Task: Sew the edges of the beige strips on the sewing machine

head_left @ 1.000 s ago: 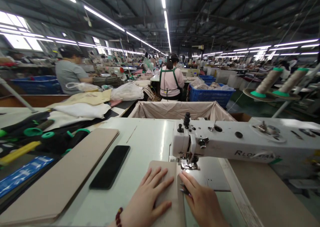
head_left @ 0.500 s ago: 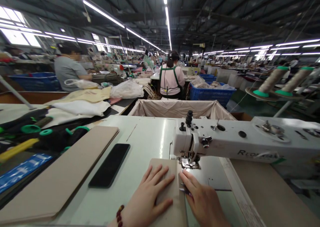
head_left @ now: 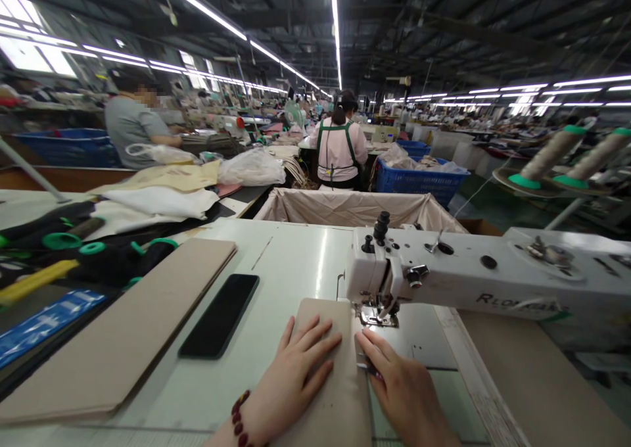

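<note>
A beige fabric-covered panel [head_left: 328, 404] lies on the pale table, its right edge beside the presser foot [head_left: 377, 315] of a white sewing machine [head_left: 424, 269]. My left hand [head_left: 298, 361] rests flat on this panel with its fingers spread. At the panel's right edge, just in front of the foot, my right hand [head_left: 407, 388] presses with its fingertips. Tucked under its curled fingers are small thread snips [head_left: 363, 361]; metal tips and a bit of purple handle show, the rest is hidden.
Left of my hands lie a black phone [head_left: 219, 315] and a stack of beige panels [head_left: 128, 329]. Black thread spools [head_left: 106, 263] are at far left. Behind the table stands a cloth-lined bin [head_left: 345, 207]. Two thread cones [head_left: 555, 154] stand right. Co-workers sit ahead.
The panel has slid slightly forward past the presser foot, with both hands moving along. My left thumb has drawn closer to its fingers. The whole view has shifted a little.
</note>
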The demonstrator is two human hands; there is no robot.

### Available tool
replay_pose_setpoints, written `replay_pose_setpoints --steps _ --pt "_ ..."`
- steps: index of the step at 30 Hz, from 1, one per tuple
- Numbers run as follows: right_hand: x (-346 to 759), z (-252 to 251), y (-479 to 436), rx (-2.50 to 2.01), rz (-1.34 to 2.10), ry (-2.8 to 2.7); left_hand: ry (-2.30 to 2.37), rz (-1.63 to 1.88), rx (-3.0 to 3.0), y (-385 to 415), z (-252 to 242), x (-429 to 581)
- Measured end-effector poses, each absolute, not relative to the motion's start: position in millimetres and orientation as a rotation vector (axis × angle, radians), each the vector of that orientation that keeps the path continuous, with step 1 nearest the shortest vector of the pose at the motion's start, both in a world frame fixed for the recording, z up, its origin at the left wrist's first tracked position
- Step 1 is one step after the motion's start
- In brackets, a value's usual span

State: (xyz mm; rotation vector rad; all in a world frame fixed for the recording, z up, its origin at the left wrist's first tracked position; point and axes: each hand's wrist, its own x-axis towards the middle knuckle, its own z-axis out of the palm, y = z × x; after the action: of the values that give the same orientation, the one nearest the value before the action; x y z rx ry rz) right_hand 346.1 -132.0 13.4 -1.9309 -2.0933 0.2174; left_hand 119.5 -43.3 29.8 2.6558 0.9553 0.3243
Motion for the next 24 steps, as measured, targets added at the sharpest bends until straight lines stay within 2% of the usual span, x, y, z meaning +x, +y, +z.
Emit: replay_pose_setpoints --steps 24 --pt "348.5 14.6 -133.7 -1.911 0.250 -2.064 0.950 0.381 2.649 -45.2 30.7 120.0"
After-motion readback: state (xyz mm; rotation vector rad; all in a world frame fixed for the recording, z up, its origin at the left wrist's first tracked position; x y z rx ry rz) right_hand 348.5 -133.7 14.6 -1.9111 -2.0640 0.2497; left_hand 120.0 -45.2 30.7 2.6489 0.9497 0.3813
